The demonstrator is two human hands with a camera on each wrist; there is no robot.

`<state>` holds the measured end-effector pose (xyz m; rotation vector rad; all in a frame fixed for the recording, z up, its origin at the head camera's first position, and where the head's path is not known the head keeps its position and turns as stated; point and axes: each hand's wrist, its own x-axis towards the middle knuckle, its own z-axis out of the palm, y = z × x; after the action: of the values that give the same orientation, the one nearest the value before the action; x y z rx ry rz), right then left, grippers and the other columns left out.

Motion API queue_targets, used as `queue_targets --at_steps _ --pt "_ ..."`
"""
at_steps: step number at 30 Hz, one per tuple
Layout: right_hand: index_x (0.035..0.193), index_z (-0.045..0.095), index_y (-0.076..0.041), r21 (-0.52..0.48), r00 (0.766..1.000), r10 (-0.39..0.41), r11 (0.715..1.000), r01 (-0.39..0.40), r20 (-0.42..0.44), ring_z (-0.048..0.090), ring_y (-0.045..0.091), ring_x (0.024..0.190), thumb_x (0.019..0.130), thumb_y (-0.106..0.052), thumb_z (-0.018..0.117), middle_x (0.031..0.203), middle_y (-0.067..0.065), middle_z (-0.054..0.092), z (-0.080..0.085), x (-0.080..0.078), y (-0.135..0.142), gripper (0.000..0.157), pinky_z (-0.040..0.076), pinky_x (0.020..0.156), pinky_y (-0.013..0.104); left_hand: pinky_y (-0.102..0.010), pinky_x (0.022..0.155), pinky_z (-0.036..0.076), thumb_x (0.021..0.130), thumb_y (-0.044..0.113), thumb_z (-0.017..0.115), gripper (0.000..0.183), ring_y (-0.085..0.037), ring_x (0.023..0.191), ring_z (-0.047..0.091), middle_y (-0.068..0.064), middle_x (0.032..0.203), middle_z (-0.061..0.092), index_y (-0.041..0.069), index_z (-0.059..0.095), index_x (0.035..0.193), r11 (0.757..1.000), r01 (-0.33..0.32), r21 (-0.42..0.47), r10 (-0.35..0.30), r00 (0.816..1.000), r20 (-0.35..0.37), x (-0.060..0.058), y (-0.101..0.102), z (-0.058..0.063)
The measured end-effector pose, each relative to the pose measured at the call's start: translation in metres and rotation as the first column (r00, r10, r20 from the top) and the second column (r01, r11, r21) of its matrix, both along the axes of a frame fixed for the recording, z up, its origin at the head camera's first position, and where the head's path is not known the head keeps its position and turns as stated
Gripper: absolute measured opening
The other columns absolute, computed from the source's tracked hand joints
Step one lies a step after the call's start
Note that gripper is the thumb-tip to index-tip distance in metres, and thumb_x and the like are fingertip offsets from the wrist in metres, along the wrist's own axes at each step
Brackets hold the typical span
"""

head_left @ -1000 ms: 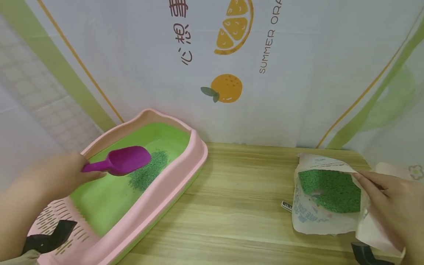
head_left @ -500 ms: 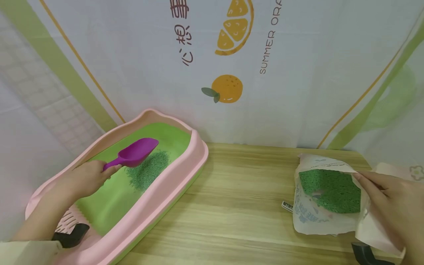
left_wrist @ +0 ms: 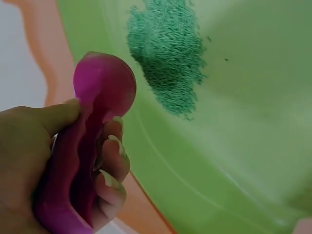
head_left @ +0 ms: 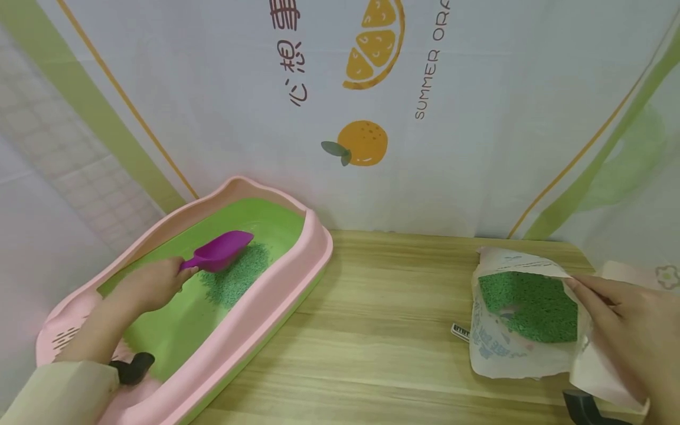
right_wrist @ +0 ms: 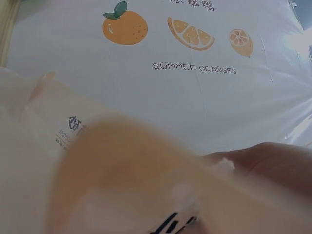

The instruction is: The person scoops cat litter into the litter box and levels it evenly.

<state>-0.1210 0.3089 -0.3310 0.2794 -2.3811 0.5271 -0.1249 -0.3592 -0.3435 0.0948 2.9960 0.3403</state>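
Note:
My left hand [head_left: 151, 286] grips the handle of a purple scoop [head_left: 220, 251] inside a pink-rimmed green litter box [head_left: 319, 239]. The scoop's bowl is close over a small heap of green pellet litter [head_left: 239, 280] on the box floor, and no pellets show in it. In the left wrist view, thumb and fingers wrap the scoop's grooved handle [left_wrist: 73, 161]. At the right, my right hand [head_left: 632, 324] pinches the edge of a whitish litter bag [head_left: 494, 354], holding its mouth apart. Green pellets [head_left: 542, 310] show inside the bag. A blurred fold of bag [right_wrist: 117, 170] fills much of the right wrist view.
The wooden tabletop [head_left: 382, 330] stretches between box and bag. A small barcode label [head_left: 460, 332] sticks out beside the bag. Behind hangs a white curtain [head_left: 451, 177] printed with oranges. The box has a slotted pink ledge [head_left: 66, 336] at its near end.
My left hand has carried the scoop farther forward and right, into the box, and the scoop has lowered toward the heap. My right hand stays at the bag's edge.

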Motion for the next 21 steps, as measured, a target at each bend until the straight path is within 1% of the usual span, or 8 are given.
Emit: queue_targets --at_steps 5,6,9,12,13,16,19,21 --pt "0.100 0.077 0.001 -0.013 0.999 -0.013 1.000 0.013 0.030 0.020 -0.042 0.085 0.093 -0.023 0.071 0.096 0.034 0.070 -0.003 0.000 0.002 0.025 0.032 0.061 0.016 -0.030 0.054 0.039 0.110 0.023 0.040 0.034 -0.017 0.061 0.048 -0.006 0.073 0.056 -0.002 0.053 0.091 1.000 0.000 -0.002 0.000 0.998 0.055 -0.006 -0.004 -0.006" --pt "0.100 0.077 0.001 -0.010 0.999 -0.018 1.000 0.019 0.035 0.034 -0.039 0.081 0.093 -0.022 0.072 0.097 0.034 0.070 -0.003 -0.001 0.002 0.025 0.032 0.062 0.015 -0.030 0.055 0.040 0.110 0.023 0.039 0.034 -0.017 0.062 0.049 -0.006 0.073 0.056 -0.003 0.052 0.091 1.000 -0.003 0.004 0.003 0.998 0.066 -0.007 -0.005 -0.007" --pt "0.100 0.077 0.001 -0.002 0.999 -0.016 1.000 0.017 0.032 0.034 -0.040 0.085 0.093 -0.023 0.072 0.098 0.033 0.070 -0.004 -0.002 0.004 0.025 0.031 0.064 0.015 -0.031 0.056 0.042 0.110 0.023 0.038 0.034 -0.018 0.063 0.052 -0.009 0.074 0.057 -0.004 0.052 0.092 1.000 -0.005 0.024 0.003 0.996 0.091 -0.010 -0.008 -0.010" --pt "0.097 0.077 0.002 0.001 1.000 0.007 1.000 -0.007 -0.007 0.035 -0.041 0.088 0.092 -0.021 0.073 0.094 0.033 0.071 -0.005 -0.003 0.004 0.024 0.032 0.064 0.014 -0.031 0.055 0.044 0.109 0.020 0.040 0.032 -0.017 0.062 0.052 -0.011 0.075 0.058 -0.006 0.051 0.095 0.998 -0.013 0.068 0.005 0.993 0.121 -0.013 -0.011 -0.014" --pt "0.096 0.077 0.002 0.001 1.000 0.017 1.000 -0.017 -0.024 0.021 -0.044 0.090 0.092 -0.021 0.073 0.093 0.033 0.071 -0.005 -0.003 0.004 0.023 0.032 0.062 0.014 -0.030 0.053 0.044 0.108 0.019 0.041 0.030 -0.017 0.060 0.051 -0.010 0.075 0.057 -0.006 0.050 0.096 0.996 -0.026 0.084 0.014 0.990 0.143 -0.014 -0.011 -0.015" --pt "0.095 0.078 0.002 -0.005 0.998 0.033 0.999 -0.034 -0.054 0.024 -0.042 0.084 0.091 -0.019 0.073 0.090 0.032 0.071 -0.005 -0.003 0.003 0.022 0.034 0.060 0.015 -0.027 0.049 0.042 0.105 0.019 0.046 0.025 -0.015 0.056 0.048 -0.008 0.072 0.053 -0.005 0.048 0.098 0.988 -0.062 0.140 0.031 0.977 0.213 -0.015 -0.012 -0.018" --pt "0.095 0.077 0.002 -0.012 0.998 0.034 0.999 -0.034 -0.049 0.025 -0.041 0.081 0.091 -0.019 0.073 0.091 0.033 0.071 -0.004 -0.003 0.002 0.022 0.035 0.059 0.017 -0.025 0.046 0.039 0.105 0.027 0.048 0.030 -0.013 0.052 0.044 -0.004 0.070 0.047 -0.003 0.047 0.098 0.979 -0.109 0.170 0.061 0.961 0.268 -0.016 -0.013 -0.020" --pt "0.095 0.077 0.002 -0.019 0.999 0.031 0.999 -0.032 -0.040 0.024 -0.043 0.086 0.091 -0.019 0.073 0.092 0.033 0.071 -0.005 -0.003 0.002 0.022 0.035 0.060 0.016 -0.025 0.047 0.039 0.106 0.033 0.048 0.037 -0.013 0.053 0.044 -0.003 0.069 0.046 -0.002 0.048 0.096 0.978 -0.105 0.179 0.055 0.963 0.263 -0.017 -0.013 -0.022"
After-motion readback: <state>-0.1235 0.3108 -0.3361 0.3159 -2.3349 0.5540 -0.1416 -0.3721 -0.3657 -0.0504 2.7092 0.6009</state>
